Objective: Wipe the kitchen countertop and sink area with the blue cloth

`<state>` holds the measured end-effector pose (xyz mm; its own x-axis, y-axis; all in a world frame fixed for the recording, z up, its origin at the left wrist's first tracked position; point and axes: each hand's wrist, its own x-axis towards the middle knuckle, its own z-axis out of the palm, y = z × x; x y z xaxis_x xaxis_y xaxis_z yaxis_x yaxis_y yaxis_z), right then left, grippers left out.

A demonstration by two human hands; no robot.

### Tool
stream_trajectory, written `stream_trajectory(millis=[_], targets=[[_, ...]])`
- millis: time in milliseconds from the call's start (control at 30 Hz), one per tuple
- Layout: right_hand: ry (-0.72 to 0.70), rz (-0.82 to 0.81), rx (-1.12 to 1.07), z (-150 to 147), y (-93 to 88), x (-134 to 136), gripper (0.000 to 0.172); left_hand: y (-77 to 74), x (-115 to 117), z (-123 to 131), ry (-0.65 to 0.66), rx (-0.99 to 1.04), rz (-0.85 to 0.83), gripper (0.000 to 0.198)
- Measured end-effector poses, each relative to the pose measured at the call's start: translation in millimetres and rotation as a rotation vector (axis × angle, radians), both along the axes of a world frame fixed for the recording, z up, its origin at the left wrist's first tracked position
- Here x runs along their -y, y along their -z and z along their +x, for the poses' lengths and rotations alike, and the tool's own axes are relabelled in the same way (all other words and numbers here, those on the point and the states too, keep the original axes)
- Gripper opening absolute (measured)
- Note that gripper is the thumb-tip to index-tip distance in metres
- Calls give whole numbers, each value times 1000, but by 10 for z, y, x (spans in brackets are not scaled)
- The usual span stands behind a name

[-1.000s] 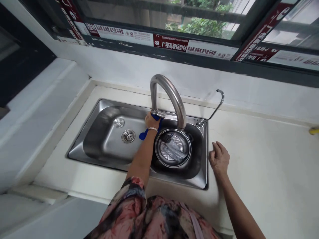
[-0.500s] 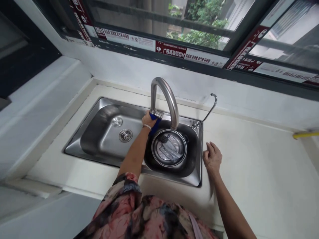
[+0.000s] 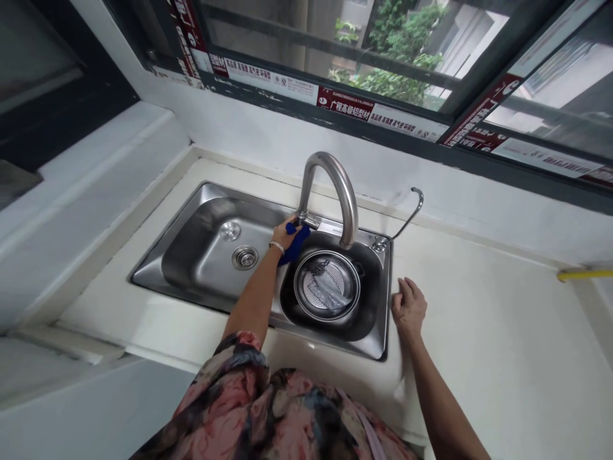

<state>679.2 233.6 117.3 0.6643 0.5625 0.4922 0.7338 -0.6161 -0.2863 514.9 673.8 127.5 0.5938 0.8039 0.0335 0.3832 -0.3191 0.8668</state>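
Left hand: fingers curled, clutching a blue cloth against the base of a stainless gooseneck faucet. Right hand: fingers loosely spread, resting on the cream countertop beside the stainless sink. Round mesh strainer in right basin.

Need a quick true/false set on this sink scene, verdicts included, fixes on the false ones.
1. The left hand holds a blue cloth at the base of the faucet. True.
2. A round metal strainer sits in the right basin of the stainless sink. True.
3. The right hand is holding the strainer. False: it rests on the countertop beside the sink.
4. The faucet's spout ends over the left basin. False: it ends over the right basin.
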Motion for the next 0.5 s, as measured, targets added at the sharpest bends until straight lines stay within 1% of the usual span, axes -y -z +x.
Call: stream_trajectory(millis=[67, 167, 233, 333, 367, 433, 500], targets=[[0, -2, 11, 0, -15, -4, 43, -14, 78, -40, -42, 1, -7, 39], [6, -1, 34, -7, -30, -14, 41, -48, 286, -148, -121, -38, -6, 35], [8, 5, 42, -16, -30, -25, 41, -72, 464, -283, -111, -97, 1, 32], [3, 13, 49, -34, -19, -43, 41, -118, 723, -580, -42, -146, 14, 23], [-3, 17, 49, -39, -15, -46, 41, -140, 790, -692, -38, -149, 15, 19], [-17, 28, 29, -44, -16, -47, 41, -203, 881, -917, -58, -166, 19, 12], [-31, 60, -39, -44, -42, -41, 40, -288, 921, -1122, -110, -177, 19, 15]])
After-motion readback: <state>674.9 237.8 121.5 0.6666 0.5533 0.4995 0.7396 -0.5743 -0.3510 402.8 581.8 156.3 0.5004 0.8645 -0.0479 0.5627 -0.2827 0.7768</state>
